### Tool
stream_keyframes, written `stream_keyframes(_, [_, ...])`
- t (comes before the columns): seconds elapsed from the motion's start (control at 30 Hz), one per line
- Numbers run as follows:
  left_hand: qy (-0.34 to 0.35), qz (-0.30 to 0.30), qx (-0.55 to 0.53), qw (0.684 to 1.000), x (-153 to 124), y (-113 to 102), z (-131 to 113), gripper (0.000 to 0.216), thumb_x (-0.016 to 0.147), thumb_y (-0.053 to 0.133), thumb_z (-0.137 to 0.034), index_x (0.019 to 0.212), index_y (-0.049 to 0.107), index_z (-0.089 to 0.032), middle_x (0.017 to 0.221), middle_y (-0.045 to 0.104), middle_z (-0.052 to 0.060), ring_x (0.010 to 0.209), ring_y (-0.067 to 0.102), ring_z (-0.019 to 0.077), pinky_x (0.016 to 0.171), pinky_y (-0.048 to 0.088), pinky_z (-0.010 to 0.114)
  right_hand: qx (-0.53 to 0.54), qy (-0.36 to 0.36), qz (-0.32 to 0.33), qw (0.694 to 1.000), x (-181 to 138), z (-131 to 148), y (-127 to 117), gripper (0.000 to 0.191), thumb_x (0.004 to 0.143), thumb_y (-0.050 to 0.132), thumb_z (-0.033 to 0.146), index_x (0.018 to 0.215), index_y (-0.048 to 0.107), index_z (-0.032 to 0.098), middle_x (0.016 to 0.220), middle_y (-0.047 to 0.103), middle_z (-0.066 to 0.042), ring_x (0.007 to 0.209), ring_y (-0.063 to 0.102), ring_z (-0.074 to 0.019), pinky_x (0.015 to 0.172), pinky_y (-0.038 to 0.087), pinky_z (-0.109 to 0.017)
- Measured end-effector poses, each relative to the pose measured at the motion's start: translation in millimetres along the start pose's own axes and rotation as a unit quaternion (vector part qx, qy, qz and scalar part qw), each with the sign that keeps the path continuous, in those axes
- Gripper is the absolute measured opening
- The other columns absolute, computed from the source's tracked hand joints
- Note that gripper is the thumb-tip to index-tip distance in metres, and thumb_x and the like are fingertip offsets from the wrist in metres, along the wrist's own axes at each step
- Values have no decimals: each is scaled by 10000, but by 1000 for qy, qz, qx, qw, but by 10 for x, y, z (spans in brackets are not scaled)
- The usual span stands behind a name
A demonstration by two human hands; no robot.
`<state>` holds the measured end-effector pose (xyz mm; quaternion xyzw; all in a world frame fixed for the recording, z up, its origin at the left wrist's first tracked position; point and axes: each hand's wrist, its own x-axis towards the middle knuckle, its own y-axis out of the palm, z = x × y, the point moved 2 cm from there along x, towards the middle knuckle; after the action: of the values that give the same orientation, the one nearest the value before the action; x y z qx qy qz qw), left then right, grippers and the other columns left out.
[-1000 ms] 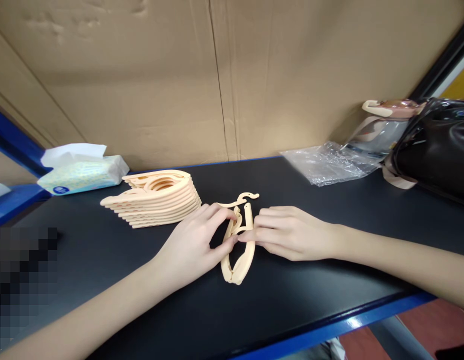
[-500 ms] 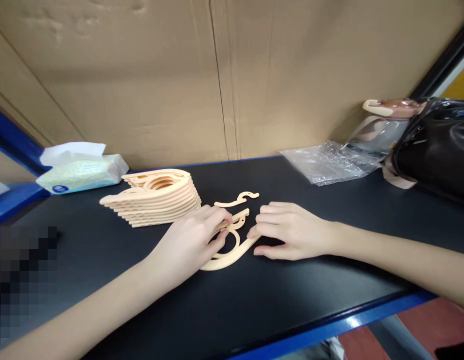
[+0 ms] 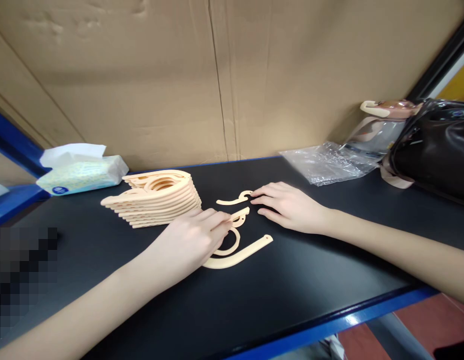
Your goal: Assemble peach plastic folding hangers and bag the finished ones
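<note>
My left hand point(image 3: 201, 232) is closed on a cream plastic folding-hanger part point(image 3: 241, 216), whose end juts out past the fingers; the rest is hidden under the palm. Below the fingers show a ring-shaped section point(image 3: 236, 243) and a long curved hanger arm point(image 3: 244, 258) with a hole at its tip, both lying on the table. Whether these join beneath my hand I cannot tell. My right hand point(image 3: 288, 206), fingers spread, reaches a loose hanger hook piece point(image 3: 232, 202), its fingertips at the curled end.
A stack of cream hangers point(image 3: 160, 200) stands left of my hands on the black table point(image 3: 292, 305). Farther left is a tissue pack point(image 3: 83, 175). At the back right lie a clear plastic bag point(image 3: 322, 162), a bottle point(image 3: 378, 132) and a black bag point(image 3: 438, 150). Cardboard point(image 3: 160, 75) walls the back.
My right hand has left the tip of the curved hanger arm and moved up and back to the hook piece. My left hand's thumb and fingers have drawn closer together.
</note>
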<state>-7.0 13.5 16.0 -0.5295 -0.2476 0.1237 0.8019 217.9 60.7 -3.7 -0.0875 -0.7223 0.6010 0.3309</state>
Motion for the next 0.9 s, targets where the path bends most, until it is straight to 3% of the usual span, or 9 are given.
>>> stream_keyframes(0.1, [-3, -2, 1, 1000, 2, -1, -13, 252, 923, 441, -142, 1029, 667, -108, 1045, 693, 84, 865, 664, 230, 711, 531, 343, -87, 16, 32, 996, 10, 65, -27, 265, 957, 459, 247, 1108, 641, 126, 1061, 618, -109, 931, 571, -236, 843, 422, -372])
stream_keyframes(0.23, [-9, -3, -5, 1000, -15, 17, -11, 271, 922, 423, -134, 1031, 668, -101, 1099, 689, 82, 895, 671, 236, 737, 539, 356, -179, 133, 96, 970, -1, 183, -94, 266, 949, 449, 226, 907, 690, 121, 876, 629, -109, 703, 608, -208, 613, 382, -316])
stream_keyframes(0.3, [-24, -8, -20, 999, -21, 17, -1, 286, 935, 400, -139, 1070, 649, -96, 1098, 693, 78, 896, 674, 227, 750, 539, 352, -185, 165, 114, 962, -18, 239, -117, 307, 958, 430, 253, 867, 695, 128, 816, 635, -95, 645, 611, -197, 542, 325, -307])
stream_keyframes(0.43, [-59, 1, -74, 996, -9, -10, 6, 291, 962, 389, -227, 1119, 611, -125, 1121, 683, 74, 940, 665, 220, 787, 528, 343, -121, 135, 88, 979, -13, 263, -145, 294, 971, 414, 311, 974, 684, 195, 812, 653, -22, 670, 623, -174, 570, 328, -296])
stream_keyframes(0.57, [-79, 31, -115, 990, 6, -21, 3, 302, 958, 416, -368, 1075, 622, -181, 1166, 651, 75, 956, 650, 235, 780, 523, 356, -128, 156, 64, 977, 15, 90, -250, 291, 966, 407, 308, 907, 667, 192, 818, 658, -14, 737, 627, -176, 591, 332, -281])
stream_keyframes(0.73, [-114, 48, -146, 981, -8, 22, 27, 317, 939, 454, -433, 1085, 628, -212, 1208, 625, 62, 1034, 614, 235, 843, 513, 367, -200, 245, 167, 934, -113, -257, -515, 302, 932, 445, 387, 889, 655, 175, 796, 677, -63, 687, 624, -217, 518, 275, -273])
stream_keyframes(0.83, [-134, 53, -166, 975, -18, 29, 33, 321, 912, 503, -448, 1095, 629, -217, 1196, 632, 58, 1050, 609, 231, 867, 510, 364, -125, 272, 226, 927, -254, -410, -660, 341, 844, 535, 523, 888, 672, 214, 757, 681, -30, 639, 611, -202, 535, 333, -267])
stream_keyframes(0.9, [-144, 56, -170, 973, -17, 19, 32, 320, 888, 545, -442, 1091, 638, -212, 1188, 638, 62, 1054, 610, 239, 880, 507, 374, -69, 268, 254, 927, -320, -451, -714, 306, 791, 590, 523, 863, 676, 239, 769, 682, -6, 637, 606, -190, 541, 358, -262])
